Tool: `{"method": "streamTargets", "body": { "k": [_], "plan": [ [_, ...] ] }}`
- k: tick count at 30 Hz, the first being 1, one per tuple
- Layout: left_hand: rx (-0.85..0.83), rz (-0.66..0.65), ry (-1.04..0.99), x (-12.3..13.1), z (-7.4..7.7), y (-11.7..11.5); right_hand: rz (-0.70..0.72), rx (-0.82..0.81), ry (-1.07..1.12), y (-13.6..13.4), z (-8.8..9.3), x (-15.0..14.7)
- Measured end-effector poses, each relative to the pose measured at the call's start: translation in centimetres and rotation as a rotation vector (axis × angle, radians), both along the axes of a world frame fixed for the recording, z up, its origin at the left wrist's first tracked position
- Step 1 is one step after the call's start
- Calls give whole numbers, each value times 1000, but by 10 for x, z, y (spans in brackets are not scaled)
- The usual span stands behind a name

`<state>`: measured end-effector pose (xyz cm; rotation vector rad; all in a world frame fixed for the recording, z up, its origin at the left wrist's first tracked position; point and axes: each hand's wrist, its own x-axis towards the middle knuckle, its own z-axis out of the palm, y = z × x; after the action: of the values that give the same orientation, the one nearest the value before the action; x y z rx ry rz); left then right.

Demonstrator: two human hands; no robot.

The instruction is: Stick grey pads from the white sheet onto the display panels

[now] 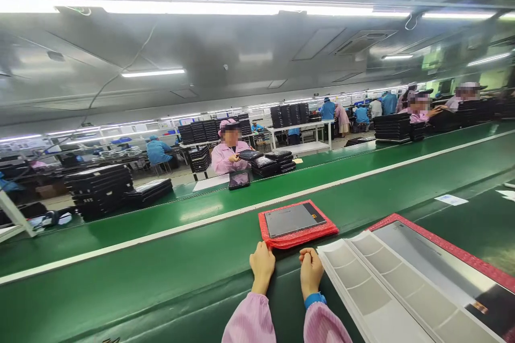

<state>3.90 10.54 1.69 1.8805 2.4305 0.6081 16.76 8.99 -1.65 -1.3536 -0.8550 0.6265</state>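
Note:
A grey display panel (295, 219) lies on a small stack of red bubble-wrap bags (300, 240) in front of me. My left hand (262, 265) is closed at the near left corner of that stack, its fingertips gripping the edge of the red wrap. My right hand (311, 270), with a blue wristband below it, is curled with thumb against fingers; what it pinches, if anything, is hidden. Just right of it begins a sheet of grey labels (372, 284) on white backing. Under the sheet, larger silver panels (434, 262) rest on more red bubble wrap.
A green conveyor belt (193, 241) with a white dividing strip (225, 210) runs across. Beyond it a co-worker (231, 153) in pink handles black flat units (273, 163). More black stacks (98, 190) stand at far left. A white paper slip (451, 200) lies at right.

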Motion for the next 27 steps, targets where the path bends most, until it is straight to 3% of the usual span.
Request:
{"method": "streamTargets", "body": {
  "k": [8, 15, 21, 24, 27],
  "plan": [
    [112, 2, 119, -54, -3, -70, 116, 30, -92, -11, 4, 1],
    [159, -71, 139, -53, -8, -137, 133, 53, -213, -31, 7, 14],
    [198, -159, 168, -45, -16, -191, 222, 194, -326, -54, 7, 14],
    [202, -113, 214, -53, -27, -214, 257, 273, -370, -65, 9, 13],
    [216, -24, 91, -76, -38, -240, 292, 321, -406, -73, 13, 15]
  ]
}}
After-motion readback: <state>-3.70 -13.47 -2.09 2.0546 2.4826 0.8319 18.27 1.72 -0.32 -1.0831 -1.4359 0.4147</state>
